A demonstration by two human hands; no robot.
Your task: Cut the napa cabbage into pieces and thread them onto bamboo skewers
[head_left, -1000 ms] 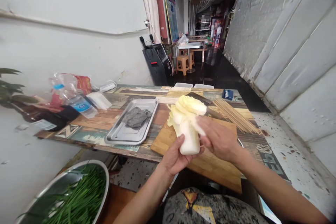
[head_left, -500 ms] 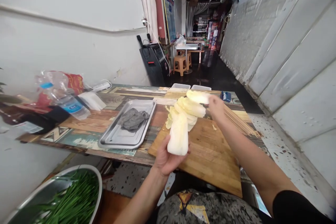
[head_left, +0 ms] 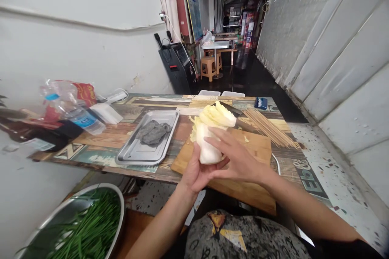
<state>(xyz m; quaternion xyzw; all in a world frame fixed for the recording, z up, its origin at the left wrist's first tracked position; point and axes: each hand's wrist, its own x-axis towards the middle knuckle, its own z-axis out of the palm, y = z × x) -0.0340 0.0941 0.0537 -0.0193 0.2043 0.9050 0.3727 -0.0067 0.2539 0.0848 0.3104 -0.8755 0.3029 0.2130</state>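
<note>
A bundle of pale napa cabbage leaves [head_left: 209,145], white at the stems and yellow at the tips, is held over the wooden cutting board [head_left: 243,194]. My left hand [head_left: 199,172] cups the stem end from below and from the left. From the right, my right hand [head_left: 235,156] grips the same bundle, its fingers across the white stems and its thumb lower down. More yellow leaf tips [head_left: 217,114] spread out at the far end. Part of the board is hidden under my hands and the leaves.
Left of the board a metal tray [head_left: 129,158] carries a grey cloth [head_left: 153,132]. Bamboo skewers [head_left: 270,127] and a small blue box [head_left: 260,103] lie to the right. A water bottle [head_left: 86,121] leans at the left. Green stalks [head_left: 88,230] fill a metal basin [head_left: 121,210] below.
My right hand has come back from the far side with its leaf, which now appears to be with the bundle, and grips the stems. My left hand keeps its hold.
</note>
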